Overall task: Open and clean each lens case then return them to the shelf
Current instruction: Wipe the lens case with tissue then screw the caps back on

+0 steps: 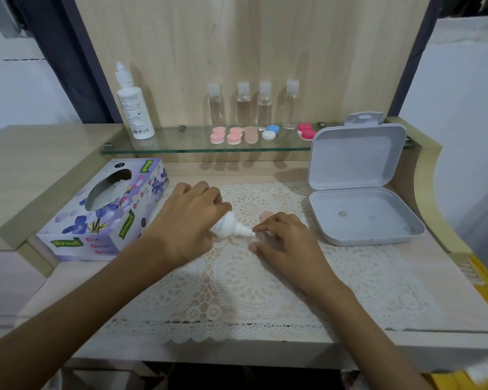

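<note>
My left hand (190,218) grips a small white dropper bottle (230,226), tilted with its nozzle pointing right and down. The nozzle tip sits at the fingertips of my right hand (283,239), which pinches a pale lens case on the lace mat (265,282). That case is mostly hidden under my fingers. A peach cap (266,214) lies just behind my right hand. Several more lens cases stand on the glass shelf (181,149): pink ones (218,135), a beige one (250,135), a blue and white one (270,132) and a red one (306,131).
A tissue box (107,212) lies left of my left hand. An open grey plastic box (361,209) stands at the right. On the shelf are a tall white solution bottle (133,108) and several clear small bottles (244,105).
</note>
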Action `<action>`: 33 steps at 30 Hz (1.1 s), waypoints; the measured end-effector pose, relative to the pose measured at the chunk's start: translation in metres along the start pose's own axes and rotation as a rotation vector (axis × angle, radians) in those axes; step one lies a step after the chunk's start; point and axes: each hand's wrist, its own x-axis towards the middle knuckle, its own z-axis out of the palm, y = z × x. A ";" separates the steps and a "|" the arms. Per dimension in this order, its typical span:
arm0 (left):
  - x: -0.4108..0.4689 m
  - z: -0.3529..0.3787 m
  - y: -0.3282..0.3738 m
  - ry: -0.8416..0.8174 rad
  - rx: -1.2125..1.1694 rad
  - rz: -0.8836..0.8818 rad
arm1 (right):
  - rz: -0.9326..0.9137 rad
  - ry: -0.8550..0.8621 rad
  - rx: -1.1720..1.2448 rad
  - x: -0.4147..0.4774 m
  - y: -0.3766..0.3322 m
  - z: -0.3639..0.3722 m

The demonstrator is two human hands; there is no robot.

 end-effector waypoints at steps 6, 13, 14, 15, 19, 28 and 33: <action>0.000 0.002 0.000 0.007 -0.011 -0.008 | -0.004 -0.005 -0.005 0.000 0.001 0.000; 0.000 0.002 0.000 0.013 -0.016 -0.011 | -0.002 -0.003 -0.002 0.000 0.001 0.000; 0.000 0.002 0.000 0.011 -0.015 -0.012 | -0.003 -0.003 -0.001 0.000 0.001 0.000; 0.000 0.002 0.001 0.008 -0.015 -0.013 | -0.004 -0.002 -0.002 0.000 0.001 0.000; 0.000 0.002 0.001 0.005 -0.022 -0.020 | -0.002 -0.003 -0.006 0.000 0.001 0.000; -0.003 0.005 0.000 -0.007 -0.040 -0.042 | -0.003 -0.010 -0.018 0.000 0.002 -0.001; -0.012 0.019 -0.004 -0.059 -0.147 -0.136 | -0.001 -0.015 -0.016 0.000 0.001 -0.001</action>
